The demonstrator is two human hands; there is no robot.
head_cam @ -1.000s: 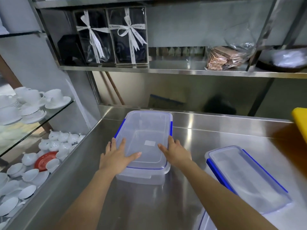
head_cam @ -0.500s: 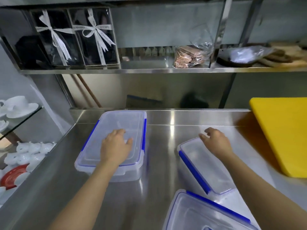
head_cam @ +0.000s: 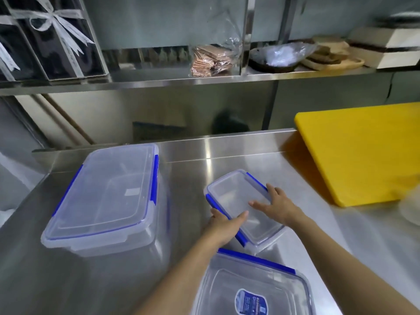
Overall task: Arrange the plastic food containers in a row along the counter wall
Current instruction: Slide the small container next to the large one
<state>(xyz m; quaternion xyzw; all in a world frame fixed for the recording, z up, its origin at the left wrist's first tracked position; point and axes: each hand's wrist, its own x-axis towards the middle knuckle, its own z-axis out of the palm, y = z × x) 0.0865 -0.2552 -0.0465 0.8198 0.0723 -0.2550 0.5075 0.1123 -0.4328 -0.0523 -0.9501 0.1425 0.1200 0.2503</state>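
One large container (head_cam: 106, 196) stands at the far left of the table (head_cam: 204, 160), its far end close to the raised back edge by the wall; by that placing, I judge the first spot in the row is filled. Two remain. The small container (head_cam: 243, 205) sits mid-table, skewed at an angle and well short of the wall, with open steel between it and the large one. The left hand (head_cam: 223, 226) clasps its near-left edge, thumb on the lid and fingers wrapped over the blue side clip. The right hand (head_cam: 276, 204) lies spread on the lid's right side, fingertips curled over the far-right rim. Both grip it, so this one seems next to go back. A third container (head_cam: 252, 289) waits at the near edge, untouched, a blue label on its lid.

All three are clear, slightly frosted plastic boxes, rectangular with rounded corners, closed by flat recessed lids with blue latches and a blue seal line. The table is brushed stainless steel, shiny and streaked with reflections. A thick yellow cutting board (head_cam: 359, 153), matte and smooth, lies at the far right.
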